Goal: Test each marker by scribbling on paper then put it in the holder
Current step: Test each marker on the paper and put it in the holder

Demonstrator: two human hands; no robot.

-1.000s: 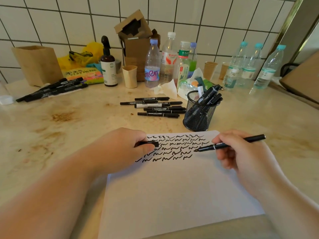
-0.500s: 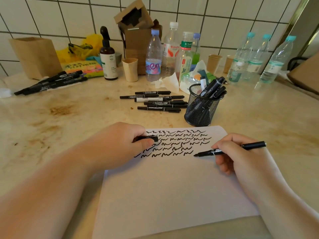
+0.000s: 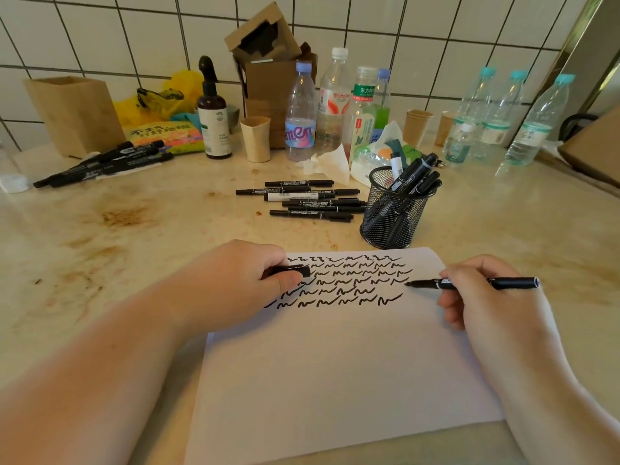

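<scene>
Counter: a pale stone-look countertop (image 3: 141,236) with brown stains on its left half, running back to the wall.
Wall: white square tiles (image 3: 436,38) with dark grout; a brass-coloured frame edge rises at the far right.
Paper: a white sheet (image 3: 335,370) lies flat at the near edge, rows of black scribbles (image 3: 349,280) across its top part.
Right hand: the right hand (image 3: 483,297) pinches an uncapped black marker (image 3: 469,283), tip pointing left just beside the end of a scribble row; whether it touches the sheet I cannot tell.
Left hand: the left hand (image 3: 235,280) rests on the paper's upper left corner, fingers curled round a black cap (image 3: 295,270).
Holder: a black mesh holder (image 3: 391,213) stands just beyond the paper's top edge with several markers in it.
Loose markers: a small pile of markers (image 3: 308,201) lies left of the holder; another bunch (image 3: 107,164) lies far left.
Back row: plastic water bottles (image 3: 503,119), a brown spray bottle (image 3: 213,115), paper cups and cardboard boxes (image 3: 268,78) along the wall.
</scene>
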